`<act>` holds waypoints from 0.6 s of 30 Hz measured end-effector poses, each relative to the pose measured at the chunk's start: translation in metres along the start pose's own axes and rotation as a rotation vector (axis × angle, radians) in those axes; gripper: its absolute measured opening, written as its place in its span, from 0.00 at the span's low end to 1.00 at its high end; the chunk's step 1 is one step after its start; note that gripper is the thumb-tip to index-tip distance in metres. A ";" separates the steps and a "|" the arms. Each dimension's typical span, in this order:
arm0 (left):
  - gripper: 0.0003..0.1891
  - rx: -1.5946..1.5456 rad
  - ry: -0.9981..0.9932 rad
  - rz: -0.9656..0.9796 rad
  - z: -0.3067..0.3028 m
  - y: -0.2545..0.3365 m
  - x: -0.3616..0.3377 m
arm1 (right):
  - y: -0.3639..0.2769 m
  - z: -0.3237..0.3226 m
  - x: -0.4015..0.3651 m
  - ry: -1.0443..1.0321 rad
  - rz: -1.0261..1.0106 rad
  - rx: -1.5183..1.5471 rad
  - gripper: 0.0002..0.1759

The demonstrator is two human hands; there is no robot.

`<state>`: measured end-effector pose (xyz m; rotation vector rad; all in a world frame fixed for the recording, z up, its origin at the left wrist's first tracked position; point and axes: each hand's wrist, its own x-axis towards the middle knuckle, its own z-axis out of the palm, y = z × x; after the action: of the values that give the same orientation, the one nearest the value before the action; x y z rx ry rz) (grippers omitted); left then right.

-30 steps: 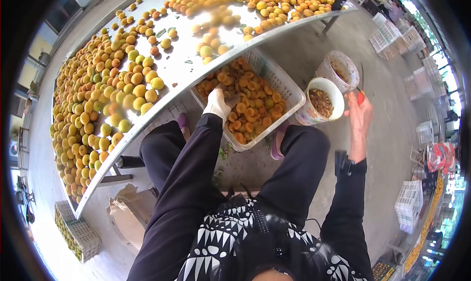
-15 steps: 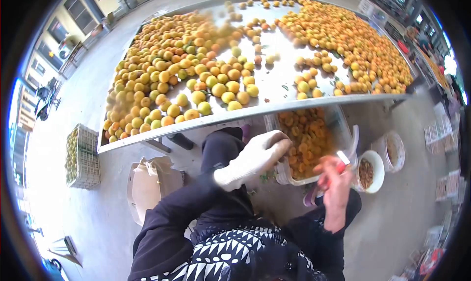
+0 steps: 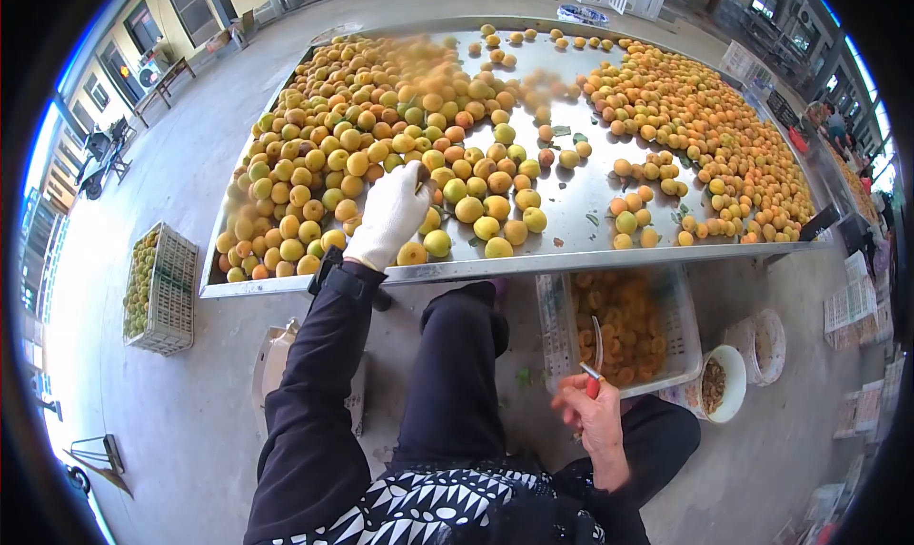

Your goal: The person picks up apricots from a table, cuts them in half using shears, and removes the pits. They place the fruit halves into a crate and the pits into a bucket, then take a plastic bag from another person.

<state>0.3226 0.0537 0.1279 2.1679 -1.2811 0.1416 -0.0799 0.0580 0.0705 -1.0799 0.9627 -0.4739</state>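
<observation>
My left hand [image 3: 392, 217], in a white glove with dirty fingertips, reaches over the near edge of the metal table [image 3: 533, 262]. Its fingers are curled down among yellow-orange apricots [image 3: 468, 210]; what lies under them is hidden. Lower down, my bare right hand [image 3: 592, 421] is closed round the red handle of a small curved knife [image 3: 594, 378], its thin blade pointing up. Just beyond that hand, below the table edge, a plastic crate [image 3: 687, 340] holds halved apricots [image 3: 624, 340].
White buckets stand right of the crate; the nearer bucket [image 3: 733, 383] contains brown pits. A crate of greenish fruit [image 3: 171, 293] sits on the floor at left. A cardboard box [image 3: 271, 359] is beside my left leg. More apricots [image 3: 685, 117] cover the table's right side.
My left hand has moved from above the crate up and left onto the apricots on the table. My right hand, still holding the knife, has shifted left and down.
</observation>
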 end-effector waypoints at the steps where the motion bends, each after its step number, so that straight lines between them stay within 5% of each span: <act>1: 0.13 0.060 0.015 -0.003 -0.001 -0.008 0.007 | 0.003 0.002 0.002 0.002 0.016 0.004 0.09; 6: 0.13 0.057 0.085 -0.109 -0.011 -0.072 0.019 | 0.013 0.008 0.008 0.030 0.101 0.001 0.07; 18: 0.13 -0.117 -0.144 0.202 0.021 0.000 -0.006 | 0.015 0.013 0.003 -0.002 0.122 -0.003 0.09</act>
<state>0.3155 0.0469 0.1086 1.9767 -1.5502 -0.0084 -0.0686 0.0688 0.0578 -1.0182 1.0211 -0.3715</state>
